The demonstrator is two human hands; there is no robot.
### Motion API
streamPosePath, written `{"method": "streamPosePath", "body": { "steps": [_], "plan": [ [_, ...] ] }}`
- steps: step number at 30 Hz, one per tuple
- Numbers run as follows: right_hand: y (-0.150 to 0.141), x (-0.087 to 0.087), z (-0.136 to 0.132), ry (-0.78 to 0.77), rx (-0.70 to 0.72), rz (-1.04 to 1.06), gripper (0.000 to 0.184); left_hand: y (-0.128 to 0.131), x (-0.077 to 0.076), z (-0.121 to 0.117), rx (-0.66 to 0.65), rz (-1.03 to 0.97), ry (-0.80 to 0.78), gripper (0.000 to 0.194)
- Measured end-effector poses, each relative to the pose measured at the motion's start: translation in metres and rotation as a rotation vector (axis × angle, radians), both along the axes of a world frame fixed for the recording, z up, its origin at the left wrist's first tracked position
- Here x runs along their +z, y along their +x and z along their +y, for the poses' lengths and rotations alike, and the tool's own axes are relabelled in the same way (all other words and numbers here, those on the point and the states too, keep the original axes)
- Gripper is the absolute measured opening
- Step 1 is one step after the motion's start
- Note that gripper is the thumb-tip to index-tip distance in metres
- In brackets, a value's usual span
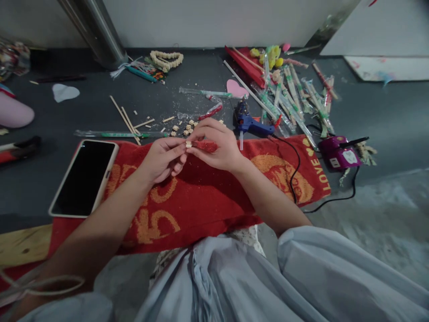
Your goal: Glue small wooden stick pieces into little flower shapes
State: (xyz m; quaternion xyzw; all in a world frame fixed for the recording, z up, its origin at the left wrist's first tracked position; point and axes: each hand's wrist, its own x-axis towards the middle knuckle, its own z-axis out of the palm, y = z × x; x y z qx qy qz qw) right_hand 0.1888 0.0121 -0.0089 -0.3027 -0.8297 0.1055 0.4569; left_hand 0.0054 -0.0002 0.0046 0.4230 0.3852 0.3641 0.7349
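My left hand point(166, 157) and my right hand point(216, 145) meet over a red towel point(211, 192) with orange lettering. Between their fingertips is a small pale piece point(188, 144), which looks like short bits of wooden stick joined together. Thumb and fingers of both hands are closed on it. Just beyond lie several similar small pieces point(187, 129), partly hidden by my right hand. A blue glue gun point(254, 125) stands right of my right hand, a clear glue stick point(241, 140) beside it.
A phone point(83, 179) lies at the left of the towel. Loose sticks point(124, 117) and a heart-shaped stick frame point(166, 59) are farther back. Wrapped chopsticks point(295, 89) pile up at the right. A black cord point(298, 165) runs past a purple box point(337, 152).
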Motion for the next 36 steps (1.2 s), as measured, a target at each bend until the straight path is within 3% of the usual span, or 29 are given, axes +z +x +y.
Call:
{"method": "streamPosePath", "body": {
  "steps": [21,36],
  "plan": [
    [0.0027,-0.0019,0.005,0.087,0.001,0.02,0.031,0.0001,0.0032,0.001,0.013,-0.063,-0.079,0.046],
    [0.0087,-0.0048,0.0079,0.126,-0.054,-0.007,0.015,0.0014,0.0003,0.0015,0.084,0.043,-0.023,0.022]
  ]
}}
